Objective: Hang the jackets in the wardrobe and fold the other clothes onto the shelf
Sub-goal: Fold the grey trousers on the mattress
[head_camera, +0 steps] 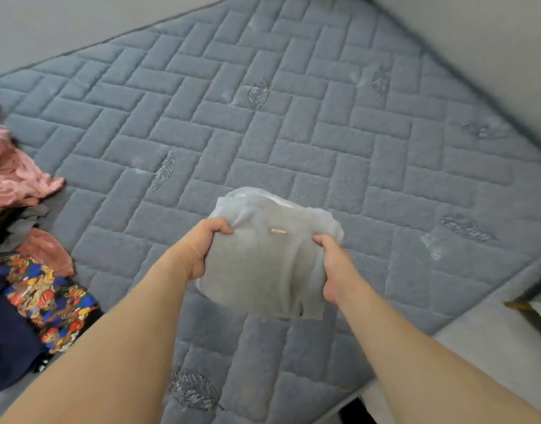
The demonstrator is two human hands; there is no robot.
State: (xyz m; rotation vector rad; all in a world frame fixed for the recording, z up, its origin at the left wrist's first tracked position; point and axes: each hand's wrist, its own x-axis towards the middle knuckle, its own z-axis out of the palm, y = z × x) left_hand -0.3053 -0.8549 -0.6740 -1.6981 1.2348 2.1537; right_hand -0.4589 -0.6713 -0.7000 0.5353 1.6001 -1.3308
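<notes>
so i've got the folded grey garment (pixel 263 258) held up in the lower middle of the frame, just above the bed (pixel 293 117). left hand (pixel 198 249) grips its left edge, fingers curled under and thumb on top; right hand (pixel 333 264) pinches the right edge the same way. my take: keep both grips level and the fold tight while carrying it to the shelf, or the loose bottom flap will open. the shelf and wardrobe aren't in view at all. the clothes pile (pixel 24 255) at the left edge is cut off, and the small label on the garment is too blurry to read.
</notes>
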